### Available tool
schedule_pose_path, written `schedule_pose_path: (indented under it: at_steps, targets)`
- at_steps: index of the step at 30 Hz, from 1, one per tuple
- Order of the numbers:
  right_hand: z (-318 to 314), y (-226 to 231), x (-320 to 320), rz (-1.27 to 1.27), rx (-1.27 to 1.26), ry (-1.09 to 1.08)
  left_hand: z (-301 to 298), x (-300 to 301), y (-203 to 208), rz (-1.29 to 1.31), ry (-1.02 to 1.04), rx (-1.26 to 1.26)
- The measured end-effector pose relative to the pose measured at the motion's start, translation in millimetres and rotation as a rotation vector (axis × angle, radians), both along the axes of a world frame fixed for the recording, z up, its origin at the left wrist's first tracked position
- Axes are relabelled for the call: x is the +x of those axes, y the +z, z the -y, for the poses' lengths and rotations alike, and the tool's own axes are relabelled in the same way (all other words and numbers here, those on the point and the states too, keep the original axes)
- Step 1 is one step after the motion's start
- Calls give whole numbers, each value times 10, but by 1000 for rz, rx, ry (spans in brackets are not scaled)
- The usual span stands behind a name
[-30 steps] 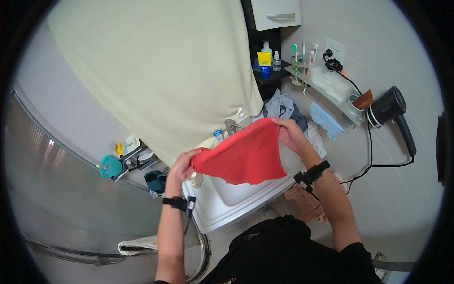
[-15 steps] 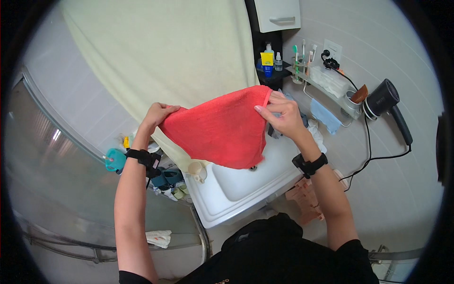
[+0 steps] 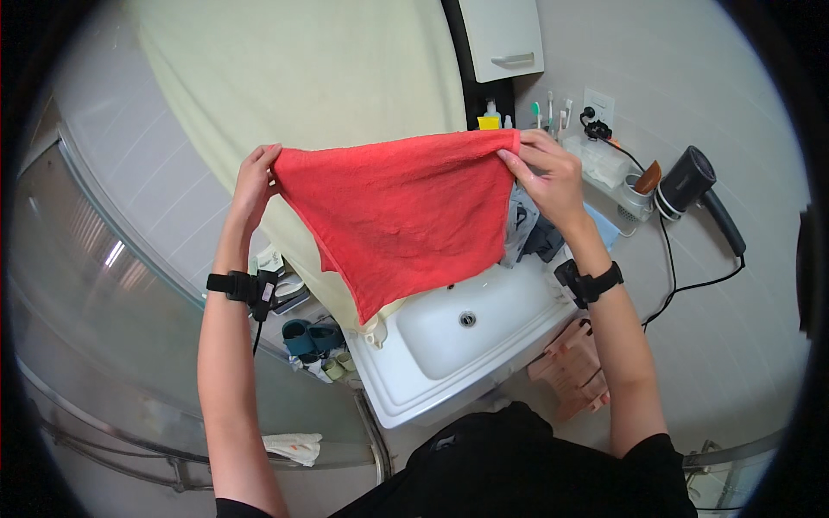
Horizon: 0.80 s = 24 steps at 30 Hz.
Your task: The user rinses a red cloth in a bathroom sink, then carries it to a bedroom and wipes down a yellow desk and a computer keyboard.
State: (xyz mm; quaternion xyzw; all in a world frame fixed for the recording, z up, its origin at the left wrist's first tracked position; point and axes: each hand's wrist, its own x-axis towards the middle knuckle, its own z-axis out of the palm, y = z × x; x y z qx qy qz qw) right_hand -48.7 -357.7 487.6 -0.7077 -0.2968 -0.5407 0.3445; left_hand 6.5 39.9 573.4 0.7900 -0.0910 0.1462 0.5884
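Note:
A red towel (image 3: 401, 216) hangs spread out between my two hands, above the white sink (image 3: 423, 393). My left hand (image 3: 256, 177) is closed on its upper left corner. The upper right corner is pinched between the thumb and fingers of my right hand (image 3: 551, 173). The top edge is stretched nearly straight, while the lower left corner dangles close to a cream cup (image 3: 374, 335) on the sink's rim. Part of the cup and the back of the sink are hidden behind the cloth. The drain (image 3: 467, 319) shows below it.
At right, a hair dryer (image 3: 688, 181) hangs in a holder beside a wall shelf with toothbrushes (image 3: 550, 110). Grey and dark cloths (image 3: 540, 237) lie at the sink's back right. A pale curtain (image 3: 302, 69) hangs behind; slippers (image 3: 311, 337) stand at left, a pink folding stool (image 3: 570, 371) below.
Both hands have risen and moved apart, pulling the towel wider and its top edge straighter. The drain and more of the basin now show beneath it.

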Motion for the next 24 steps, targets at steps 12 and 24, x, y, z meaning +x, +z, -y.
schedule_pose_path:
  at_steps: [12, 24]
  targets:
    - [-140, -396, 148, -660, 667, 605, 191, 276, 364, 1, -13, 411]
    - [174, 100, 454, -389, 450, 632, 217, 433, 403, -70, 8, 533]
